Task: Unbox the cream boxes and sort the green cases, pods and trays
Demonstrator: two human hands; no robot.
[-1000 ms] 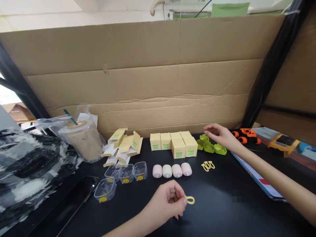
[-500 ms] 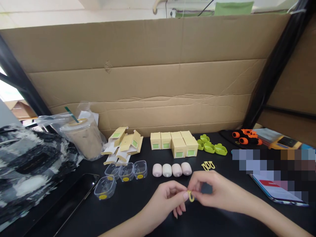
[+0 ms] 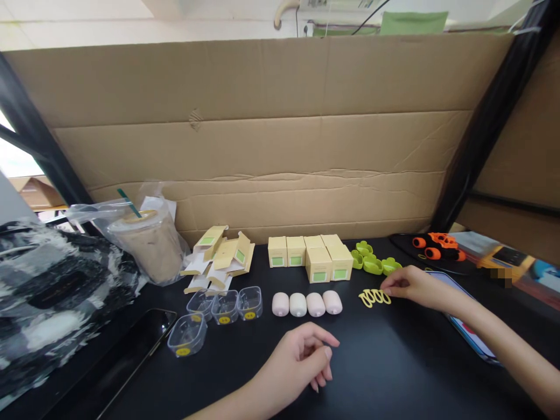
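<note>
My right hand [image 3: 411, 287] is at the right end of a short row of small yellow loops [image 3: 373, 298], its thumb and fingertips pinched on the end loop [image 3: 385, 297]. My left hand [image 3: 301, 357] hovers over the black table with nothing in it, index finger stretched and the others loosely curled. Beyond it stands a row of small rounded pods, one white pod [image 3: 298, 304] among pale pink pods [image 3: 315, 304]. Green flower-shaped pieces [image 3: 372, 265] lie just behind the loops, close to my right hand.
Clear plastic cups [image 3: 187, 335] with yellow stickers stand left. Behind are opened cartons [image 3: 227, 254] and upright cream boxes [image 3: 318, 265]. A bagged iced drink [image 3: 151, 248], a dark phone [image 3: 135, 356], an orange toy car [image 3: 440, 246] and another phone [image 3: 475, 338] lie around the edges.
My right hand has moved away from my left, to the right and farther back, taking the yellow loop to the row of loops. My left hand has let go of it and loosened.
</note>
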